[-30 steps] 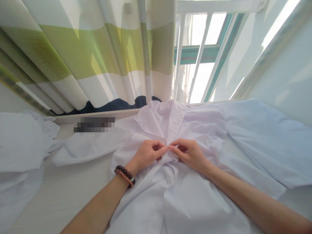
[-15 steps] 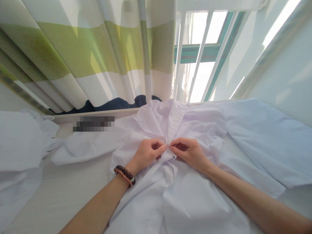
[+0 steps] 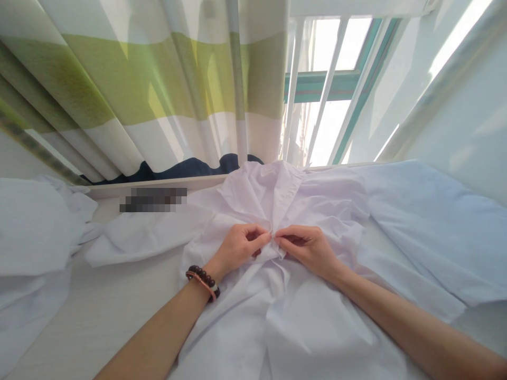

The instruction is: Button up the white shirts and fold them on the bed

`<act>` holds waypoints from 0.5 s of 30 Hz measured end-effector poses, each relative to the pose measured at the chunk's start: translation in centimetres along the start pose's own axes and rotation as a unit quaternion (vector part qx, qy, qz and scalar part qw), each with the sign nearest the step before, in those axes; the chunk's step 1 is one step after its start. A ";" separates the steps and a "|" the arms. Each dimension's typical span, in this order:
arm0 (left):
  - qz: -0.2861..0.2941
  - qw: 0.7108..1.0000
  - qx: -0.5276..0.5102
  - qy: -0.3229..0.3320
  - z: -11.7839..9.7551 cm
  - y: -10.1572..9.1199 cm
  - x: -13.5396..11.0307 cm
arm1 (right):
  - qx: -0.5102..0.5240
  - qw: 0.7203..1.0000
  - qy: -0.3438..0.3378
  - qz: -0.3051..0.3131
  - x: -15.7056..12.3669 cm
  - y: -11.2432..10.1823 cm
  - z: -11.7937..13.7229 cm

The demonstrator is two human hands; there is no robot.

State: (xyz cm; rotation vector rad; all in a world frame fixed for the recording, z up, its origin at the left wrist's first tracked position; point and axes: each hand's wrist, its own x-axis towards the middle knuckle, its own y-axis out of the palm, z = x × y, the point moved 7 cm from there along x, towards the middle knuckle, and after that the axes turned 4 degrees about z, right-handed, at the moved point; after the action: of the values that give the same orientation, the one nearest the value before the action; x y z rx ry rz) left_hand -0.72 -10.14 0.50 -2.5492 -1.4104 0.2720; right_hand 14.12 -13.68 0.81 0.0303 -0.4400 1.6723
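Note:
A white collared shirt (image 3: 309,311) lies spread on a pale surface, its collar (image 3: 288,182) at the far side and its sleeves out to both sides. My left hand (image 3: 244,245), with dark beaded and copper-coloured bracelets at the wrist, pinches the shirt's front edge between thumb and forefinger. Close beside it, my right hand (image 3: 307,247) pinches the opposite front edge. The fingertips of both hands almost meet at the middle of the front, below the collar. Whether a button sits between them is hidden by the fingers.
More white cloth (image 3: 31,227) is heaped at the left. A pixelated dark patch (image 3: 152,199) lies near the back rim. Behind stand a green-and-white curtain (image 3: 158,79), white bars (image 3: 327,87) and a bright window. A pale wall (image 3: 467,116) rises at the right.
Both hands keep their pinch on the shirt front, with only very slight finger movement. The whole view has shifted slightly.

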 end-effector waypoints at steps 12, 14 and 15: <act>0.004 1.000 -0.017 0.000 0.1 -0.1 0.0 | 0.052 0.998 0.036 -0.017 0.0 -0.3 -0.6; 0.006 1.000 -0.017 0.000 0.2 -0.1 0.0 | 0.059 0.997 0.047 -0.010 -0.1 -0.3 -0.7; 0.007 1.000 -0.016 0.000 0.2 -0.1 0.1 | 0.061 0.997 0.052 -0.004 -0.1 -0.3 -0.7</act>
State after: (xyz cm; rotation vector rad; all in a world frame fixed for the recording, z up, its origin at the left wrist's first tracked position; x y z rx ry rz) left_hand -0.80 -10.01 0.29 -2.5866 -1.4082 0.2549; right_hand 14.55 -13.58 0.20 0.0347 -0.2590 1.6825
